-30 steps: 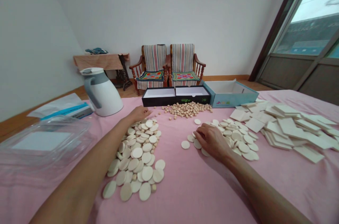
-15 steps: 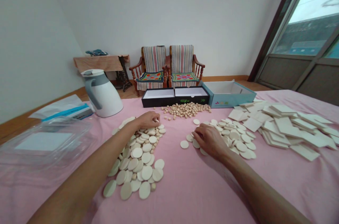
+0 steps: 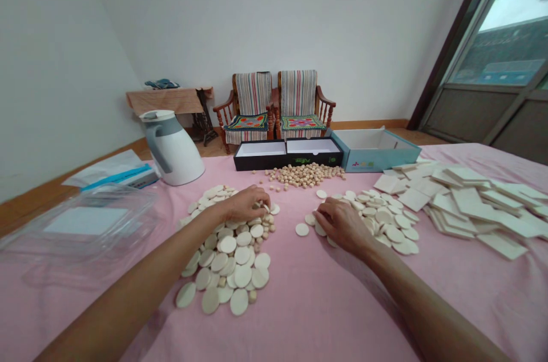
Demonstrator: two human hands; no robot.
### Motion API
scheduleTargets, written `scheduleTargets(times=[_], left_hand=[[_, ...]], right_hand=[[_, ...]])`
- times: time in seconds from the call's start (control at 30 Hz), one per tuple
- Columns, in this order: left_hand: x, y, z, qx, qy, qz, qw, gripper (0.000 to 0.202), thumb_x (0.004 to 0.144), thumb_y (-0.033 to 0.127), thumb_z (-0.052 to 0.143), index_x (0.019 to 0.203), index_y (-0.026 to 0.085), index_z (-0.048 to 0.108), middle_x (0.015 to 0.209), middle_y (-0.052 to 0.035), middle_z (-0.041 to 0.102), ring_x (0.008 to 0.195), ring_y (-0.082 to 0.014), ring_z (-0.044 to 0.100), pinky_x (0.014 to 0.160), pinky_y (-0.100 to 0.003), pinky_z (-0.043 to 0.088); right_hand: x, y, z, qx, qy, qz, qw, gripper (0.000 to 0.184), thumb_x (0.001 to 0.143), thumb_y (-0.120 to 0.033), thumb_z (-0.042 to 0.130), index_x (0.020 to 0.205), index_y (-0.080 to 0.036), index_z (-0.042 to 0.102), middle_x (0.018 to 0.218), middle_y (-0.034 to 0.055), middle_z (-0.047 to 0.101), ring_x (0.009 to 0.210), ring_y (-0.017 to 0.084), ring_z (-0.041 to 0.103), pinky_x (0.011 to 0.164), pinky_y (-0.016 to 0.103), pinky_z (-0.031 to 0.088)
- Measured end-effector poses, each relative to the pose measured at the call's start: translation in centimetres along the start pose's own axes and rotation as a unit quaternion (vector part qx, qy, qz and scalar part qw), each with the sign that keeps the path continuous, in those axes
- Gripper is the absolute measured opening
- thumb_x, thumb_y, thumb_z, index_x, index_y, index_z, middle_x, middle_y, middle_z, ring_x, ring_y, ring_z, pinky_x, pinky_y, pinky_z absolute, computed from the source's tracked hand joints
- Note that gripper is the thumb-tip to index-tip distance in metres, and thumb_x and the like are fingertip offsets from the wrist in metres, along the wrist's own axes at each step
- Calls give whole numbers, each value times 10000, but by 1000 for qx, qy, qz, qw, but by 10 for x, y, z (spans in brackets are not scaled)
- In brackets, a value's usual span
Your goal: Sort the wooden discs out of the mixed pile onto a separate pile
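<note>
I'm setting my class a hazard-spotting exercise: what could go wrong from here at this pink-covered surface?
1. Small wooden pieces lie among the round discs by the left hand, so some could be overlooked.
2. The square tiles lie heaped and overlapping, so a bump might make some slide.
3. The jug stands upright on that hand's side; a wide sweep might knock it.

Your pink-covered surface [image 3: 295, 305] bears pale discs [image 3: 226, 244] by your left hand [image 3: 246, 204] and right hand [image 3: 345, 224], small wooden pieces [image 3: 306, 175] beyond both, and flat tiles [image 3: 468, 202] right of the latter.
</note>
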State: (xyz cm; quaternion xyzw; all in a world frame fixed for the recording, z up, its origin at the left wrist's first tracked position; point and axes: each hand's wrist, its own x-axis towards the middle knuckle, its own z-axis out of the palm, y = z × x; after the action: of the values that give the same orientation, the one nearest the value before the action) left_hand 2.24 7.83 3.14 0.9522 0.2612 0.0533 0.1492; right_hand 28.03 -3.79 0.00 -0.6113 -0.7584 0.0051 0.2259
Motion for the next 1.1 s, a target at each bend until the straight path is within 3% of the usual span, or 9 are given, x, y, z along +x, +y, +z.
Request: scheduleTargets(times=[0.2,0.33,0.53,0.7,0.9,1.0,1.1], left_hand=[[-15,32,1,-35,-28,21,999,198,827,272,547,971,201,662,967,-55,645,890,-165,601,808,-235,437],[-24,37,-4,-77,-37,18,996,223,858,260,511,1006,221,673,989,-37,686,902,-148,622,810,-215,438],[-21,28,-6,-51,37,-62,996,212,839,196,506,948,178,687,921,-38,709,826,-141,630,743,-216,450],[-28,35,-1,-5,83,-45,996,193,849,205,505,942,190,673,939,-41,691,869,-161,615,789,-262,447],[-58,53,14,54,143,-28,988,157,876,190,483,910,176,636,910,-57,666,898,-185,590,832,-319,448],[-70,59,24,79,176,-26,981,158,889,194,478,928,172,629,920,-66,657,915,-193,583,857,-344,448],[-76,59,32,86,228,-28,970,155,891,197,487,946,167,628,950,-71,654,938,-194,581,879,-355,449]], right_hand=[[0,2,1,1,6,-1,1000,315,908,-284,422,656,-167,572,707,38,555,677,130,507,603,259,277],[1,4,-1,7,20,-1,1000,325,913,-295,413,657,-169,567,708,30,546,652,124,494,603,260,281],[0,4,-6,22,43,9,999,328,910,-286,419,642,-167,565,697,27,532,624,116,490,608,255,304],[0,1,0,79,39,-52,995,187,868,-210,480,838,-161,658,811,62,606,732,145,544,676,259,375],[0,-19,17,74,-10,-168,983,315,902,-153,431,1151,-199,617,1129,92,641,1033,201,539,869,347,379],[0,-33,27,47,-37,-184,981,334,928,-182,405,1219,-199,568,1277,91,570,1123,211,502,919,369,355],[0,-43,36,34,-49,-180,982,307,929,-186,406,1188,-170,571,1277,104,564,1106,199,504,929,353,345]])
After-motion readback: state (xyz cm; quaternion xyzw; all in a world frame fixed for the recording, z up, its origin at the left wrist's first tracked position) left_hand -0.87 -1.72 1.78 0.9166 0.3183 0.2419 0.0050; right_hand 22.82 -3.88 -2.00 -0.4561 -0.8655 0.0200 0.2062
